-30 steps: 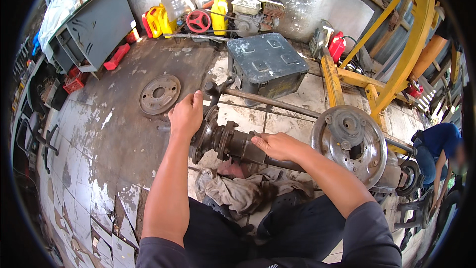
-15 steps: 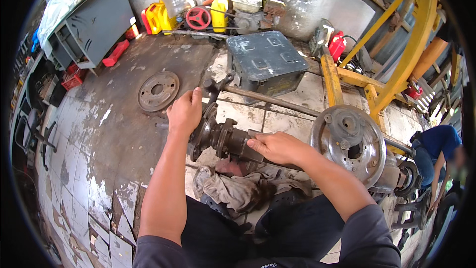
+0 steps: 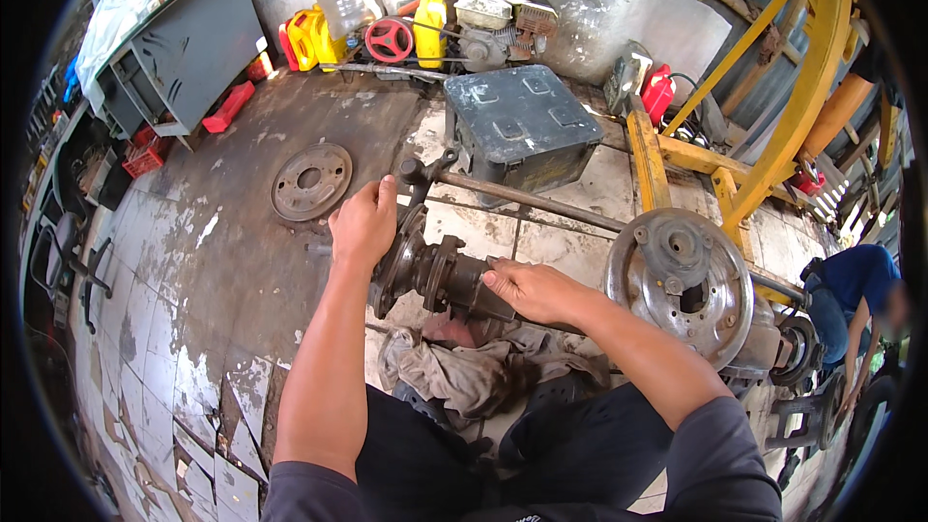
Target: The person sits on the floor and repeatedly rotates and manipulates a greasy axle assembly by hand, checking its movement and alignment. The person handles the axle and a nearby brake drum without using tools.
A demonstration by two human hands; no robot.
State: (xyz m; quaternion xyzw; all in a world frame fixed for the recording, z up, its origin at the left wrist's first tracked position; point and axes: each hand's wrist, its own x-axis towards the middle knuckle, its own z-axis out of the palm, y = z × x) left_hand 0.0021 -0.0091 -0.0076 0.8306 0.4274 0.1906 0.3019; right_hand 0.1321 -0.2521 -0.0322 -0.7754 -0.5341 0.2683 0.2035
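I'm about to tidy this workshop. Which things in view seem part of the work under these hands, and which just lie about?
Likely in use:
dark axle assembly: left hand near its end, right hand on it
metal rod beside it
shiny round plate
perhaps the dull plate on the floor

Likely lying about:
black lidded box
yellow jugs
red wheel
red jerrycan

Oily brown at centre, yellow and red toward the top.
The axle hub (image 3: pixel 443 269) is blackish brown; the backing plate (image 3: pixel 681 333) at right, silver mottled with brown; the rag (image 3: pixel 454 374) at lower centre, dingy beige; the frame (image 3: pixel 807 106) at upper right, yellow; the spoked wheel (image 3: pixel 389 38) at top, red; the box (image 3: pixel 522 114), dark grey with pale smears.
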